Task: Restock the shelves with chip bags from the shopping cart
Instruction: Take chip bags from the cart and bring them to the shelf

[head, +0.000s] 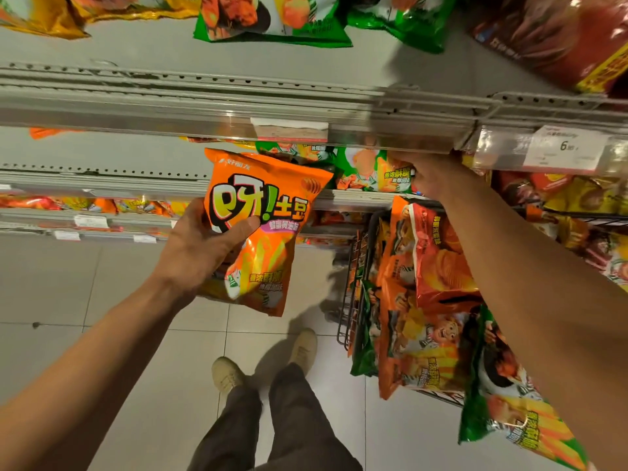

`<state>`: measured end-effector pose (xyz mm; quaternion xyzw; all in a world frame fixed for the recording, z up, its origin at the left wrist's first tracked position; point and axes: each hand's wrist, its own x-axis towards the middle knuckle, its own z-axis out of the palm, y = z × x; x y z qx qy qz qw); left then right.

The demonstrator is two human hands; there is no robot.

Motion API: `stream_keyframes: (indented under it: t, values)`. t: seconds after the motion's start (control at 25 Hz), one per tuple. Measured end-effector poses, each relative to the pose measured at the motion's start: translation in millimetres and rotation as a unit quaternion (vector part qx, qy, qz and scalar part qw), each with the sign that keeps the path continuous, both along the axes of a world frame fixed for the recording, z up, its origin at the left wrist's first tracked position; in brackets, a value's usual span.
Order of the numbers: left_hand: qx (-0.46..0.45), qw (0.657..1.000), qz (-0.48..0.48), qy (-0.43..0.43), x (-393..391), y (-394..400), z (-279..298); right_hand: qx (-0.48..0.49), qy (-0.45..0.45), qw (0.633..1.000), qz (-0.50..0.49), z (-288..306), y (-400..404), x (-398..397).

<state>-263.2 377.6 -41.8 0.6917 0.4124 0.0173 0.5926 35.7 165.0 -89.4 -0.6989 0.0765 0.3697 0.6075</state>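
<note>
Shop: snack shelves w/ price tags.

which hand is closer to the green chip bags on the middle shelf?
Right. The right hand reaches under the shelf edge and touches the green chip bags; the left hand is lower left, gripping an orange chip bag.

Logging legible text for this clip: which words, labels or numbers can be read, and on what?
"呀!土豆": front of the orange chip bag gripped by the left hand.
"6": white price tag on the upper shelf rail; its other print is blurred.
Small print on the cart bags and the other shelf labels: too small to read.
</note>
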Motion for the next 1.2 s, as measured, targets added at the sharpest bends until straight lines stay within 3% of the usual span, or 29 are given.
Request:
stream_keyframes:
  t: [0.24, 0.44, 0.56, 0.76, 0.88, 1.04, 1.12, 1.2]
  values:
    - [-0.009, 0.999, 0.044, -0.019, -1, -2, -1, 0.016, -0.005, 1.0, -0.008, -12, 0, -1]
    - [-0.012, 0.999, 0.04, -0.019, -12, 5, 1, -0.126, -0.073, 0.989, -0.022, -14, 11, -8]
    - [-0.018, 0.999, 0.044, -0.02, -22, 14, 1, -0.233, -0.143, 0.961, -0.029, -17, 11, -13]
    - [-0.026, 0.997, 0.07, -0.029, -47, 32, 0, -0.41, -0.23, 0.883, -0.017, -24, 7, -27]
    - [-0.016, 0.995, 0.096, -0.033, -66, 53, 0, -0.353, -0.311, 0.882, -0.006, -17, 32, -62]
    - [-0.016, 0.992, 0.115, -0.042, -92, 100, -2, -0.284, -0.391, 0.864, 0.144, -6, 112, -132]
    - [-0.016, 0.992, 0.114, -0.048, -107, 134, -5, -0.239, -0.424, 0.839, 0.245, -4, 164, -171]
    - [-0.029, 0.99, 0.117, -0.068, -122, 172, -12, -0.241, -0.462, 0.788, 0.328, -9, 214, -209]
